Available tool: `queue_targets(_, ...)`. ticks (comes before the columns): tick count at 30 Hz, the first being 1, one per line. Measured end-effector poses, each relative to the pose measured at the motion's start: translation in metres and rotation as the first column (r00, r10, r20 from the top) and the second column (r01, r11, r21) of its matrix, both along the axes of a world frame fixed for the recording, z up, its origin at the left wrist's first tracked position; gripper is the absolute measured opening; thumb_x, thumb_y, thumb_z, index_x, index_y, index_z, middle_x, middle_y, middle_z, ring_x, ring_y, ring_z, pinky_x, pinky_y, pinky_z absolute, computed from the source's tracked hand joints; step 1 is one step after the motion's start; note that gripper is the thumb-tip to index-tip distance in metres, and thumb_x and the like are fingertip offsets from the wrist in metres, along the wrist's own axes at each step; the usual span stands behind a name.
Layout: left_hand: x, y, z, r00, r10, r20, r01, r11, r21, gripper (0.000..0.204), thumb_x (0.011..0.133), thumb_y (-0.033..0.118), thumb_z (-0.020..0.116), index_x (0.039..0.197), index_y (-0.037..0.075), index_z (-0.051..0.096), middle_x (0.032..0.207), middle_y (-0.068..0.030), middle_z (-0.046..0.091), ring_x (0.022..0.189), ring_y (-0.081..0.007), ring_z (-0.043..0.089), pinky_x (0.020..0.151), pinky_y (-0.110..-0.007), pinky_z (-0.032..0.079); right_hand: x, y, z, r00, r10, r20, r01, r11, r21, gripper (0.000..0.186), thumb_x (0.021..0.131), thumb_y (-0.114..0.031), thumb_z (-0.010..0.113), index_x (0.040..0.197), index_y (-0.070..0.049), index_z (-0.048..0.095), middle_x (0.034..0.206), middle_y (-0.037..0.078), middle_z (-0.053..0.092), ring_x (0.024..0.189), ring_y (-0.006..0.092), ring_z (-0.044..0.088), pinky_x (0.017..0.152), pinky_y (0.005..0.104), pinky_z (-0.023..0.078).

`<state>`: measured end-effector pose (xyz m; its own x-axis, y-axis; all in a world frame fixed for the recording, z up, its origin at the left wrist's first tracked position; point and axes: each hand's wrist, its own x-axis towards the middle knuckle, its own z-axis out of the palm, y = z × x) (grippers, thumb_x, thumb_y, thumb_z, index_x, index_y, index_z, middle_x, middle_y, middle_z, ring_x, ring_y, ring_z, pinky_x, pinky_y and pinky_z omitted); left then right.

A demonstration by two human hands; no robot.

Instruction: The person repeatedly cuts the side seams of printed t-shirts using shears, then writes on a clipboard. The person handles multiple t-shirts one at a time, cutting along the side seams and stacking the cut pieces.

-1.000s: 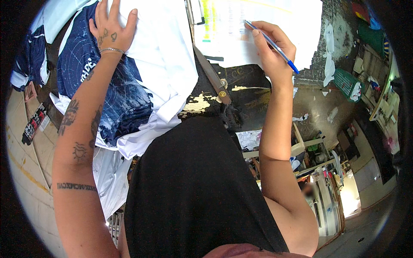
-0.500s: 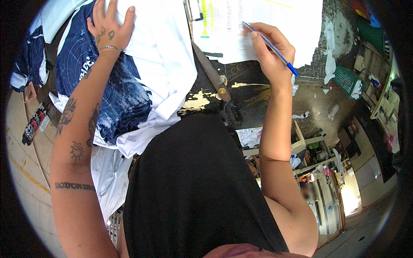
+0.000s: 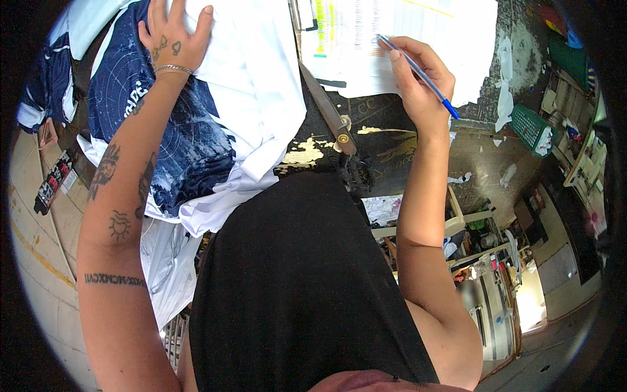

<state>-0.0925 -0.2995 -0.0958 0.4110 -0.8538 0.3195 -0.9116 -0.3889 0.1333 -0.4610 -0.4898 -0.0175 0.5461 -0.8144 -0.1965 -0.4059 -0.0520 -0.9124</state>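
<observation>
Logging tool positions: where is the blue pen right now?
In the head view, upper right: the blue pen is held in the right hand, tip on the printed paper sheet.

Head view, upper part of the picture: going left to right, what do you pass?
Left hand flat on the navy and white shirts → scissors → printed sheet → right hand holding a blue pen → green basket.
</observation>
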Motion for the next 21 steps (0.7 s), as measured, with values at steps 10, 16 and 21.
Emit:
queue_targets(10, 0.002, 0.001, -0.003, 1.000, -0.007, -0.004, 0.007, 1.000, -0.017, 0.071, 0.099, 0.057, 0.061, 0.163, 0.030, 0.044, 0.165, -0.0190, 0.038, 0.156, -0.0376, 0.031, 0.122, -0.069, 0.016, -0.003, 0.005, 0.004, 0.999, 0.000, -0.039, 0.000, 1.000, -0.009, 0.022, 0.096, -0.013, 0.075, 0.115, -0.001, 0.077, 0.095, 0.007, 0.079, 0.083, 0.0086, 0.068, 0.076, 0.0243, 0.055)
queue_targets(16, -0.008, -0.005, 0.013, 1.000, 0.005, -0.009, -0.005, 1.000, -0.005, 0.070, 0.099, 0.056, 0.061, 0.162, 0.029, 0.046, 0.165, -0.0190, 0.038, 0.156, -0.0371, 0.031, 0.122, -0.069, 0.016, -0.003, 0.005, -0.001, 1.000, -0.003, 0.029, 0.003, 1.000, -0.004, 0.022, 0.096, -0.012, 0.075, 0.115, -0.001, 0.077, 0.096, 0.007, 0.079, 0.084, 0.0085, 0.069, 0.076, 0.0243, 0.055)
queue_targets(21, -0.023, -0.005, 0.030, 0.983, 0.183, -0.032, -0.171, 0.961, 0.217, 0.077, 0.094, 0.035, 0.067, 0.163, 0.013, 0.040, 0.166, -0.0236, 0.033, 0.156, -0.0409, 0.026, 0.124, -0.062, 0.017, -0.003, 0.005, -0.001, 1.000, 0.010, 0.028, -0.009, 1.000, -0.017, 0.021, 0.097, -0.009, 0.073, 0.115, 0.000, 0.077, 0.097, 0.008, 0.080, 0.086, 0.0087, 0.070, 0.077, 0.0242, 0.056)
